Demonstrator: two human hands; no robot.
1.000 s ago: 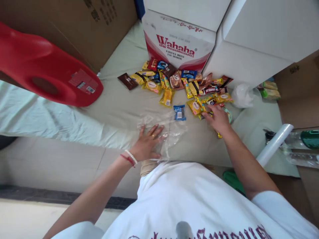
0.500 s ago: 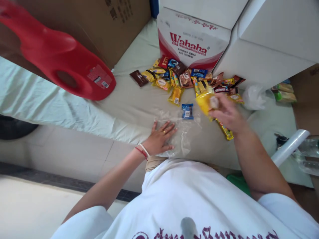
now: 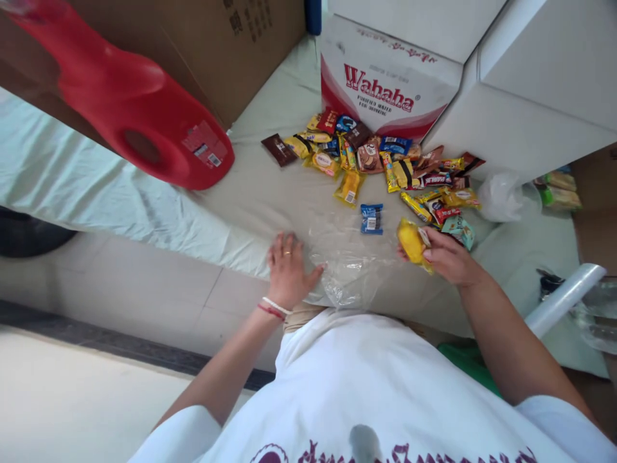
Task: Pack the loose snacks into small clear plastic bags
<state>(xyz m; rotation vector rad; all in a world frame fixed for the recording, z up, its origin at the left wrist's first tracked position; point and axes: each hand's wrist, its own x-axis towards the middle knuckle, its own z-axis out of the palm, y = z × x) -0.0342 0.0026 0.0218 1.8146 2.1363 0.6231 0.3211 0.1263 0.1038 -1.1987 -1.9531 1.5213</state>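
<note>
In my right hand (image 3: 448, 256) is a yellow wrapped snack cake (image 3: 411, 240), gripped by its right end above the cloth. My left hand (image 3: 290, 270) lies with fingers out near the cloth's front edge, its thumb at the side of a clear plastic bag (image 3: 347, 276). On the bag's far part rests a small blue snack packet (image 3: 371, 219). Beyond both hands spreads a pile of wrapped snacks (image 3: 369, 156) in yellow, brown, red and blue. A teal packet (image 3: 459, 230) sits just behind my right hand.
A white Wahaha water carton (image 3: 385, 83) stands behind the snacks. On the left are a red jug (image 3: 159, 128) and a brown cardboard box (image 3: 207, 51). A crumpled white bag (image 3: 501, 198) and a clear plastic roll (image 3: 563, 299) lie to the right.
My right hand has drawn the yellow snack cake down, nearer to me. My left hand has slid left off the middle of the clear bag. The view has shifted slightly.
</note>
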